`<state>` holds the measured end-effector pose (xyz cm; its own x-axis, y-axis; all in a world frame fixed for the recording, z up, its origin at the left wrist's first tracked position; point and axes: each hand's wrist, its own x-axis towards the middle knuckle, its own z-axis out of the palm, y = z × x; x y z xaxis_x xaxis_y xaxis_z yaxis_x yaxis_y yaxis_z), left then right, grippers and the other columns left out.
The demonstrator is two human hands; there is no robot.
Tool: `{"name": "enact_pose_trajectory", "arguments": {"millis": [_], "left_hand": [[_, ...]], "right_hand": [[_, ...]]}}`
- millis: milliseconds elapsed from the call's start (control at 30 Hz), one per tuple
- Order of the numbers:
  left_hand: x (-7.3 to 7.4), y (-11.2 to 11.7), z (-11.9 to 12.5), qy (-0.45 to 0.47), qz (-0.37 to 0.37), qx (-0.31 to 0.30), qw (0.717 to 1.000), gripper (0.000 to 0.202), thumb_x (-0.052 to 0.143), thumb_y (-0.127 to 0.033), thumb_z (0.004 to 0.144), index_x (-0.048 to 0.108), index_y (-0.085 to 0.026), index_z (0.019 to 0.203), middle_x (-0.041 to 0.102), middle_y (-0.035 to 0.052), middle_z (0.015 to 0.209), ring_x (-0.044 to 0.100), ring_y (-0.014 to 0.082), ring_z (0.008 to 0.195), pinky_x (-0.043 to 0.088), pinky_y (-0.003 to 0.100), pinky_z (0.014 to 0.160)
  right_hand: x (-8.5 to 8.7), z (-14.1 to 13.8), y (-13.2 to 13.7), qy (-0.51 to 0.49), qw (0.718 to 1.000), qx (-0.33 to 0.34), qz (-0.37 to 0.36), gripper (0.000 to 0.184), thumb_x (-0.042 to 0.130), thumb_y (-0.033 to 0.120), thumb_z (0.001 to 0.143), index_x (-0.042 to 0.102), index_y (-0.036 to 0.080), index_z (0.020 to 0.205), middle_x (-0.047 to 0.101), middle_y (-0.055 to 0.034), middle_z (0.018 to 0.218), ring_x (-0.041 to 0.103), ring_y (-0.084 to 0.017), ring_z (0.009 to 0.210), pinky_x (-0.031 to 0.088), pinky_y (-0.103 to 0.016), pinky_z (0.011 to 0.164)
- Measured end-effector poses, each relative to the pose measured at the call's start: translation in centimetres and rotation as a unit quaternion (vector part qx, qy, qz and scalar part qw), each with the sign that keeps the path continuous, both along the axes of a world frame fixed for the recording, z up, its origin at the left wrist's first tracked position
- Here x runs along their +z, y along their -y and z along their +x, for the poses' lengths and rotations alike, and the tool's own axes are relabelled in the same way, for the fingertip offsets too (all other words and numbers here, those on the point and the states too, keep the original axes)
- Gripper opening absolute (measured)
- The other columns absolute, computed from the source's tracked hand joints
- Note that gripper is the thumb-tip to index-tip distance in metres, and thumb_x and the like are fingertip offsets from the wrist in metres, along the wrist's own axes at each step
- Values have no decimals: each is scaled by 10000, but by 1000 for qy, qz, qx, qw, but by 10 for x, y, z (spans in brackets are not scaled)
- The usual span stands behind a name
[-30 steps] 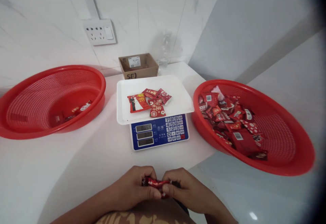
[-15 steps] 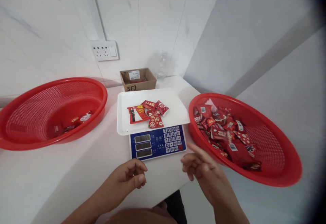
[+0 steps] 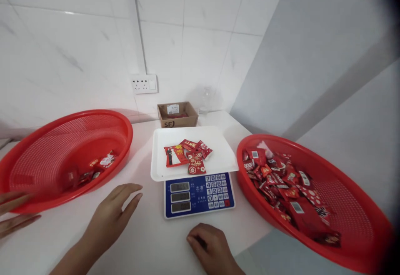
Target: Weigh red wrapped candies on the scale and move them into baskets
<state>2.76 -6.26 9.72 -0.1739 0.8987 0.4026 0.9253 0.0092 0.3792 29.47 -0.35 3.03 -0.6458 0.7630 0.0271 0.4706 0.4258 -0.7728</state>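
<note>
My left hand [image 3: 114,212] hovers over the white table, left of the scale, with its fingers stretched out and the thumb apart; it holds nothing. Just below the scale's keypad, my right hand [image 3: 212,246] is loosely curled, and nothing shows in it. Between and beyond them stands a digital scale [image 3: 200,208] with a blue panel and a white weighing tray [image 3: 221,150]. Several red candy packets [image 3: 196,163] lie bunched on that tray, one of them with a printed couple [image 3: 175,156]. The display digits are too faint to read surely.
A red plastic basket [image 3: 331,171] full of red packets stands at the right. Another red basket [image 3: 106,118] at the left holds a few packets. Another person's hand [image 3: 15,212] reaches in at the far left. Behind are a cardboard box [image 3: 179,121] and a clear bottle [image 3: 206,100].
My left hand has moved left, away from the scale, and its fingers have straightened. My right hand has drawn back leftward and curled. Another person's hand has appeared at the left; the view has tilted up.
</note>
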Motion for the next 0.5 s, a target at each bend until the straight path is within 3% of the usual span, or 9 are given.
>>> {"name": "enact_pose_trajectory", "arguments": {"millis": [133, 267, 367, 500], "left_hand": [[-16, 1, -36, -120, 3, 24, 992, 337, 401, -424, 869, 569, -201, 1056, 606, 103, 1133, 535, 263, 1097, 450, 411, 908], [-27, 0, -70, -205, -26, 64, 976, 397, 393, -413, 861, 521, -192, 1165, 461, 147, 1320, 318, 343, 1284, 376, 510, 961], [-19, 1, -91, -236, -4, 120, 964, 425, 362, -394, 862, 488, -185, 1211, 347, 155, 1406, 163, 382, 1333, 295, 574, 991], [1, 11, -134, -220, 3, 253, 942, 496, 321, -483, 843, 353, -332, 1315, 301, -7, 1448, 44, 417, 1337, 206, 693, 953]], "right_hand": [[-11, 3, -3, -26, 1000, -3, 12, 220, 477, 266, 814, 629, 181, 681, 640, -20, 649, 572, -121, 598, 403, -194, 563], [-17, 4, -7, -32, 999, 5, 21, 217, 475, 267, 812, 633, 185, 687, 645, -19, 649, 575, -120, 591, 405, -187, 556], [-19, 4, -8, -40, 999, 10, 33, 211, 475, 267, 811, 631, 190, 692, 646, -15, 648, 576, -121, 592, 409, -186, 562], [-21, 5, -9, -41, 998, 13, 45, 196, 481, 253, 805, 628, 195, 690, 648, -10, 644, 566, -115, 575, 404, -182, 548]]}}
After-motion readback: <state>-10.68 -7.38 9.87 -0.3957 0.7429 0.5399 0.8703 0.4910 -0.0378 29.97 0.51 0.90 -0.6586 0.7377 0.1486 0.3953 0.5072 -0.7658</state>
